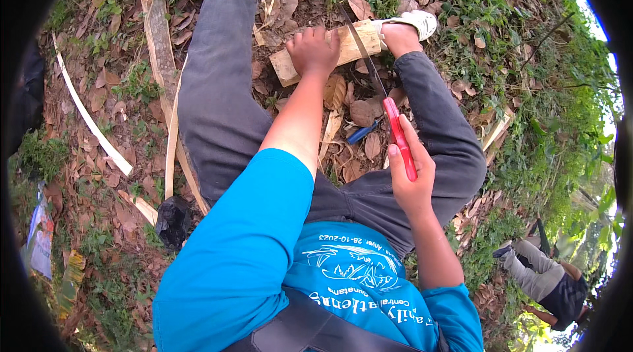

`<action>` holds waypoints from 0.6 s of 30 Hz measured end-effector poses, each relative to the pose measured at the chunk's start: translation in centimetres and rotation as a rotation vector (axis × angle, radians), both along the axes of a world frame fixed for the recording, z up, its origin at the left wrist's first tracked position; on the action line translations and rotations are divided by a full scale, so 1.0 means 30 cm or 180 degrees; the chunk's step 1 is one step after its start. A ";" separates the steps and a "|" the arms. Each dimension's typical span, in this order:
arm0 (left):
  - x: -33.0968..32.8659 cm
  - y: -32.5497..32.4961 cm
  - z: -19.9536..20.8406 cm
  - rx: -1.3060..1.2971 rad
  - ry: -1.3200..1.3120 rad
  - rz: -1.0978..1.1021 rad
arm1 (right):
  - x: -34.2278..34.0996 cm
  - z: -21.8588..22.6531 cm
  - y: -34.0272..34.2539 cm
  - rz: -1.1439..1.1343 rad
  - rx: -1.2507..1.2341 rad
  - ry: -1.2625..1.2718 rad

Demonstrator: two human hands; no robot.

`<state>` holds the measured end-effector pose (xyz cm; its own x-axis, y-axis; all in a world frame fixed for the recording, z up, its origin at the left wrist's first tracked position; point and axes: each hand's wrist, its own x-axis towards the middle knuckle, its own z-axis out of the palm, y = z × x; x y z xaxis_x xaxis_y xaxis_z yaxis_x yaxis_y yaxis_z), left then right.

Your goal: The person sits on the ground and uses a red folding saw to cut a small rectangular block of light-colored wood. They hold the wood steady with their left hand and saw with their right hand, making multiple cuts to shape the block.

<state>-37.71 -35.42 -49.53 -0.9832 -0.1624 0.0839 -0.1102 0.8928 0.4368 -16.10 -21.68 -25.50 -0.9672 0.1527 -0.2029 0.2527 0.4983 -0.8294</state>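
Observation:
A short, squared block of pale wood lies on the leaf litter between my legs, its right end against my right foot. My left hand presses down on the block's top with its fingers curled over the far edge. In my right hand is a slim saw with a red handle, gripped near the handle's lower end. The saw's long dark blade points away from me and crosses the block near its right end. How deep the blade sits in the wood cannot be made out.
A small blue-handled tool lies on leaves just below the block. Left of my leg are a long peeled branch, a pale wood strip and a black plastic bag. At the far right another person bends over.

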 end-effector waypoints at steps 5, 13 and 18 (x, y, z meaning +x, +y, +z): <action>0.002 -0.001 -0.001 -0.0018 0.0094 0.0018 | -0.006 -0.020 0.001 0.0110 0.0037 0.0381; -0.002 0.005 0.008 -0.0054 -0.0038 0.0010 | 0.002 -0.022 -0.002 0.0115 -0.0100 0.0302; -0.004 0.008 -0.013 -0.0139 0.0203 0.0061 | -0.018 -0.011 0.009 0.0128 -0.0062 0.0316</action>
<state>-37.82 -35.18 -49.92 -0.9723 -0.1760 0.1536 -0.1007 0.9091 0.4042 -16.64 -21.41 -25.85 -0.9880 0.1104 -0.1084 0.1490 0.4900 -0.8589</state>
